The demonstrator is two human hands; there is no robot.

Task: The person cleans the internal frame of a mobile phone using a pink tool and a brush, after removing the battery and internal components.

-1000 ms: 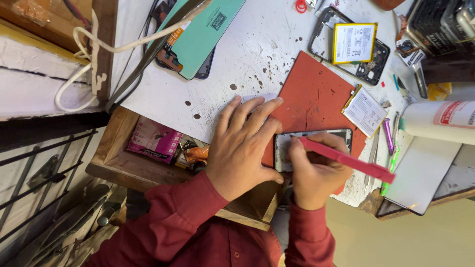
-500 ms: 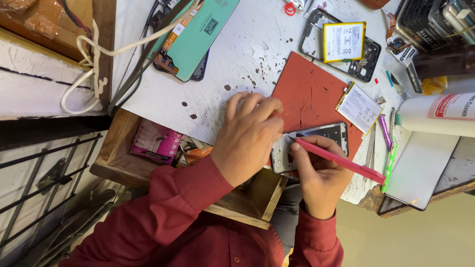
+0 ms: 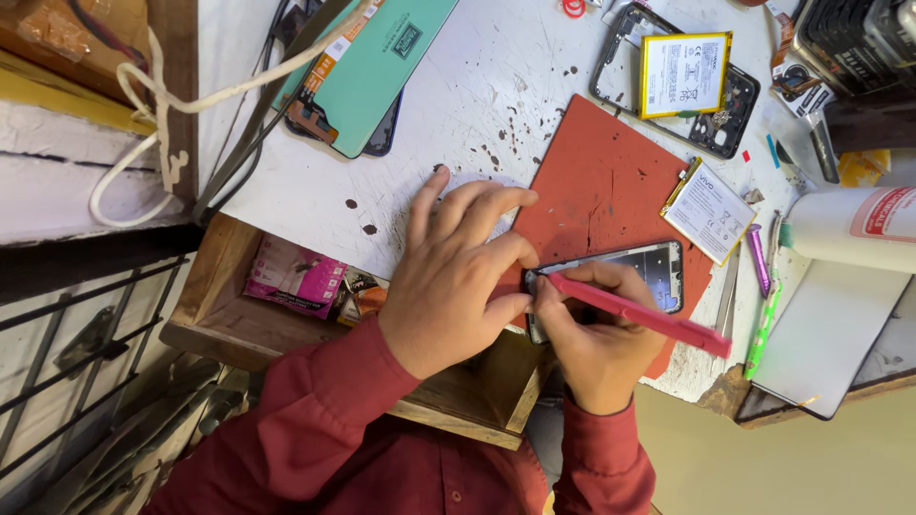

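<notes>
A dark phone frame (image 3: 649,272) lies on a red work mat (image 3: 611,191) near the table's front edge. My left hand (image 3: 458,277) rests flat over the phone's left end, pressing it down. My right hand (image 3: 596,339) grips a long pink prying tool (image 3: 649,319), whose tip touches the phone's left edge beside my left fingers. A loose white battery (image 3: 706,210) with a yellow rim sits on the mat's right edge, just above the phone.
A teal phone back cover (image 3: 367,67) lies at the upper left. Another opened phone frame with a yellow-edged battery (image 3: 682,72) lies at the top. A white bottle (image 3: 849,229), small tools (image 3: 763,305) and a white panel (image 3: 825,329) sit right. An open wooden drawer (image 3: 296,286) is below.
My hands have stayed on the phone while the pink tool's tip has shifted slightly along the phone's left edge. The view has drifted a little.
</notes>
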